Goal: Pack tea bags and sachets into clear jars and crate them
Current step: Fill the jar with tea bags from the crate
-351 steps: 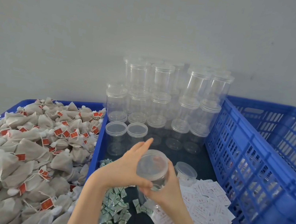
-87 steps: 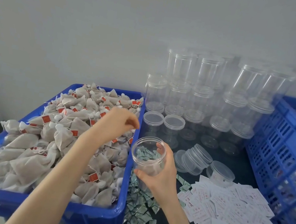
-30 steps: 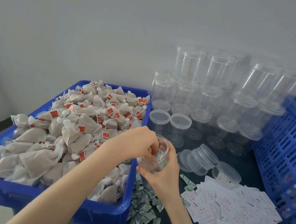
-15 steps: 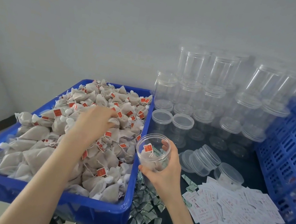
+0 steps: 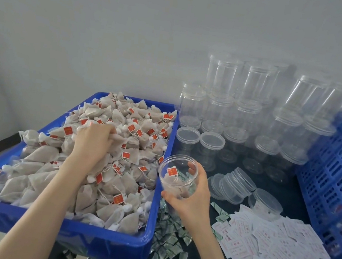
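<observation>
Since half a second ago, left hand has pushed deeper into the heap of tea bags, toward 12 o'clock of the blue tray; its fingers are curled down among the bags, though whether the grip encloses one I cannot tell. Right hand has barely shifted: thumb and fingers wrap the open clear jar, which is held tilted just beside the tray's 3 o'clock rim.

Materials: jar is smooth, transparent, cylindrical plastic, lidless. Inside lies one pouch of matte greyish-beige mesh with a white string and a square red tag; more contents cannot be made out. Tray bags are soft, pyramid-like, too many to count.

Dark tabletop carries small crinkled green-and-white sachets at 6 o'clock of the jar, in a loose pile. White paper slips with red print spread flat at 4 o'clock. Clear round lids lie at 3 o'clock, roughly five. Lidded empty jars are stacked at 1 o'clock, three tiers. Blue perforated crate stands at the 3 o'clock edge.
</observation>
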A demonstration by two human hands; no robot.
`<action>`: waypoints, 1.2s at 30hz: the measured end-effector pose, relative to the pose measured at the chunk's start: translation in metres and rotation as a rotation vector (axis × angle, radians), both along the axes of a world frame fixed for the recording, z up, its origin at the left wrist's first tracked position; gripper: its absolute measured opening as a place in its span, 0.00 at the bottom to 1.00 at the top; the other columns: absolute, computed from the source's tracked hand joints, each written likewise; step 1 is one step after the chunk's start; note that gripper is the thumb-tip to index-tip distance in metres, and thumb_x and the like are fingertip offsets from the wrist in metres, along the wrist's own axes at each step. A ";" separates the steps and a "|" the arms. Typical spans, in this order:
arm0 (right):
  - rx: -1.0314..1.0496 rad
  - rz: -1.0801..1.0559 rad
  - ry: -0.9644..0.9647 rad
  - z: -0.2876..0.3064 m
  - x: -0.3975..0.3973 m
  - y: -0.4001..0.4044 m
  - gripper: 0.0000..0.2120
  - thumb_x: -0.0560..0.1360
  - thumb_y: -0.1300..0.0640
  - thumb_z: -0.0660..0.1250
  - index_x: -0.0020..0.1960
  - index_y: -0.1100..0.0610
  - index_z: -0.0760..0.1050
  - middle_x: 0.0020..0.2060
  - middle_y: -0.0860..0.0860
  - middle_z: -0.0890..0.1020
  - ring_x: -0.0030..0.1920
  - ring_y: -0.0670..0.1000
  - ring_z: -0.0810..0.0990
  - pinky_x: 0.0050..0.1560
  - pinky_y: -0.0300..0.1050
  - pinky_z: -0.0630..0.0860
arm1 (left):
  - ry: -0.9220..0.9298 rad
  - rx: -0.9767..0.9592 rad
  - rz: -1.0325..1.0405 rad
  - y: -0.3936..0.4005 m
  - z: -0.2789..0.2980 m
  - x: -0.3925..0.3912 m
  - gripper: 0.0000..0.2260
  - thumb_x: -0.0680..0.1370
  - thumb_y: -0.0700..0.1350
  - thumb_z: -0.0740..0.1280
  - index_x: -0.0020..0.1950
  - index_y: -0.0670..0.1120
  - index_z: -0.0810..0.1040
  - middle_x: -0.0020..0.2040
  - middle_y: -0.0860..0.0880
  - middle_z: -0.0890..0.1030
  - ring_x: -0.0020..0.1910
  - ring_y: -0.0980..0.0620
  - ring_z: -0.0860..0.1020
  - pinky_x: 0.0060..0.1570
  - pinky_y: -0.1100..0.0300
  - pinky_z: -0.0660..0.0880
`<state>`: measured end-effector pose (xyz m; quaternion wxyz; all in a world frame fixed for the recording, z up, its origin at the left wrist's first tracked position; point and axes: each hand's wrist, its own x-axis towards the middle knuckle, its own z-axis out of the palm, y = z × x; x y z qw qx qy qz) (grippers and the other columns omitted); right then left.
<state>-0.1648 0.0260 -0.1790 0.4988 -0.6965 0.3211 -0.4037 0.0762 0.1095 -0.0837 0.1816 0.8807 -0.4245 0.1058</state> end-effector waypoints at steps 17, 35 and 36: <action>-0.002 0.019 -0.020 -0.002 -0.001 -0.001 0.49 0.54 0.44 0.80 0.72 0.42 0.64 0.67 0.40 0.72 0.70 0.47 0.71 0.67 0.56 0.75 | 0.204 -0.566 -0.538 -0.021 0.070 -0.100 0.11 0.77 0.38 0.67 0.55 0.50 0.83 0.41 0.58 0.81 0.45 0.58 0.78 0.44 0.78 0.69; -0.071 0.022 -0.091 -0.002 -0.008 0.000 0.44 0.56 0.48 0.82 0.67 0.34 0.65 0.62 0.38 0.77 0.62 0.43 0.79 0.53 0.36 0.79 | 0.038 0.488 -0.760 -0.060 0.016 -0.131 0.10 0.77 0.38 0.63 0.48 0.45 0.84 0.31 0.56 0.70 0.29 0.56 0.68 0.31 0.66 0.62; -0.068 0.026 -0.098 -0.002 -0.007 0.000 0.44 0.57 0.48 0.82 0.68 0.36 0.66 0.62 0.39 0.77 0.62 0.44 0.79 0.53 0.38 0.80 | 0.068 0.477 -0.776 -0.059 0.016 -0.130 0.10 0.78 0.39 0.62 0.50 0.45 0.84 0.34 0.55 0.75 0.32 0.56 0.70 0.34 0.67 0.64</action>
